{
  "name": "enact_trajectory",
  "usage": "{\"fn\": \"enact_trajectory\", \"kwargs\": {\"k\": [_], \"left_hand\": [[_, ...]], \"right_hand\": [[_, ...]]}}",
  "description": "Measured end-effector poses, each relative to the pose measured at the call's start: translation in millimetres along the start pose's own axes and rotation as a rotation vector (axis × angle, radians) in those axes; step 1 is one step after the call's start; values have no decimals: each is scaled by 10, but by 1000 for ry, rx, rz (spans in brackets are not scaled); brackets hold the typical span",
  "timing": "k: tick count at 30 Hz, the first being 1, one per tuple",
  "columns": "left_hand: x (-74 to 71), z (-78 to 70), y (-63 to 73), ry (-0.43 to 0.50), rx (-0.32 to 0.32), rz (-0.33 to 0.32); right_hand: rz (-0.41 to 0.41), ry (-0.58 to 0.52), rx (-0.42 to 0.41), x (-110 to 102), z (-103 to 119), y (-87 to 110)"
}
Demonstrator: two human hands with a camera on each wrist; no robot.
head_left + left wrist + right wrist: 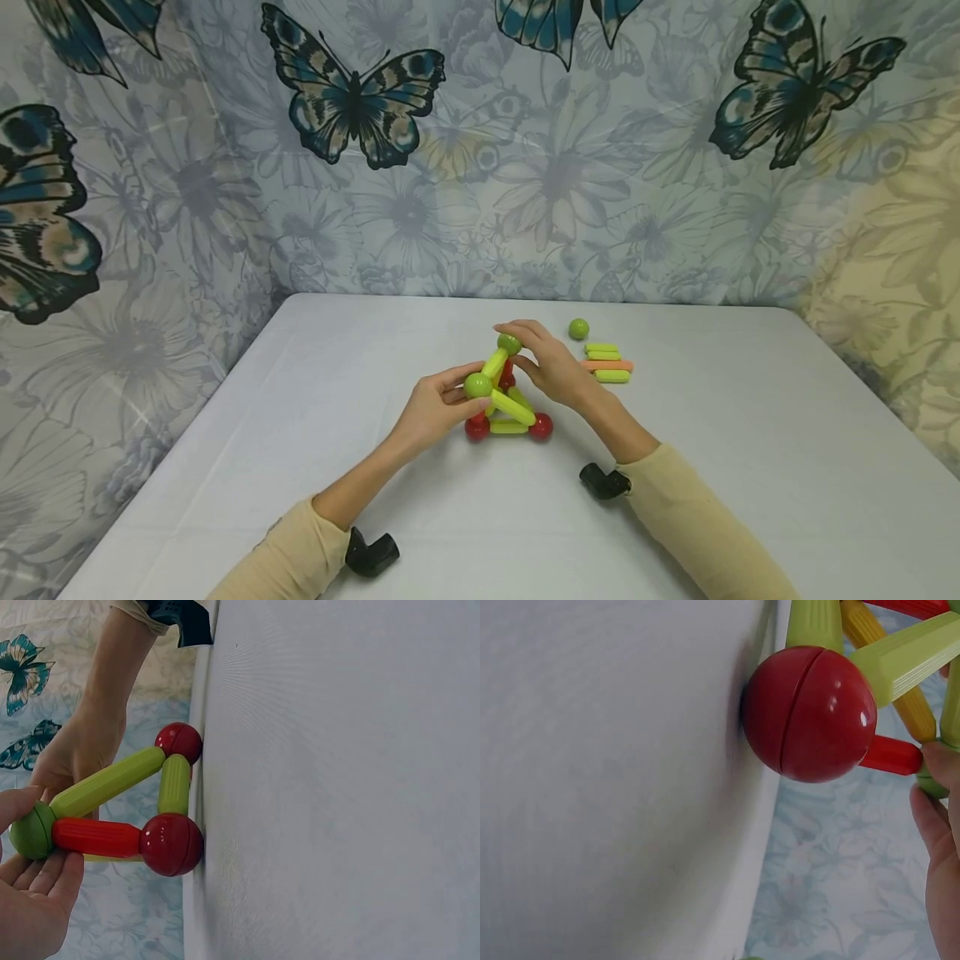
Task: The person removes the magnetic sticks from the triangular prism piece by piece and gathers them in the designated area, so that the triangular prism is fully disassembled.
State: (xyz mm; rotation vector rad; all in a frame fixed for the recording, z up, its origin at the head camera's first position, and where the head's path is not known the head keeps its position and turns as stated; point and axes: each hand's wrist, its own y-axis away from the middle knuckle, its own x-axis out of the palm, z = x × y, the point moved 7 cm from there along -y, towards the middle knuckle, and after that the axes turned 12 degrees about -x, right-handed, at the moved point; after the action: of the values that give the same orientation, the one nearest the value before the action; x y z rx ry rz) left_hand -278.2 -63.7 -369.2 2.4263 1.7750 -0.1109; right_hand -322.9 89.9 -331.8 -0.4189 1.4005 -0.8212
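A frame of magnetic-looking balls and rods stands on the table between the hands. Its near green ball (477, 386) is pinched between the left hand's (435, 408) thumb and fingers, as the left wrist view also shows. Behind it, the right hand (557, 371) grips the far green ball (510, 343) with thumb and fingertips. Red balls (541, 427) form the base corners, joined by a yellow-green rod (509, 427). A red rod (97, 837) and a slanted yellow-green rod (112, 781) run from the near green ball down to red balls. A yellow rod (892, 667) partly shows behind.
To the right of the frame lie a loose green ball (578, 329), an orange rod (609, 365) and several short yellow-green rods (612, 377). Black wrist cameras (372, 554) hang under both sleeves. The white table (720, 417) ends at a butterfly-patterned wall covering (465, 225).
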Motion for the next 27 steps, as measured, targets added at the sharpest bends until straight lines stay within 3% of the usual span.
{"fn": "enact_trajectory", "kwargs": {"k": [18, 23, 27], "left_hand": [[2, -2, -18, -8, 1, 0], [10, -12, -11, -12, 7, 2], [10, -6, -9, -11, 1, -1]], "right_hand": [[-90, -68, 96, 6, -41, 31], [-228, -121, 162, -74, -101, 44], [-337, -281, 255, -138, -167, 64]]}}
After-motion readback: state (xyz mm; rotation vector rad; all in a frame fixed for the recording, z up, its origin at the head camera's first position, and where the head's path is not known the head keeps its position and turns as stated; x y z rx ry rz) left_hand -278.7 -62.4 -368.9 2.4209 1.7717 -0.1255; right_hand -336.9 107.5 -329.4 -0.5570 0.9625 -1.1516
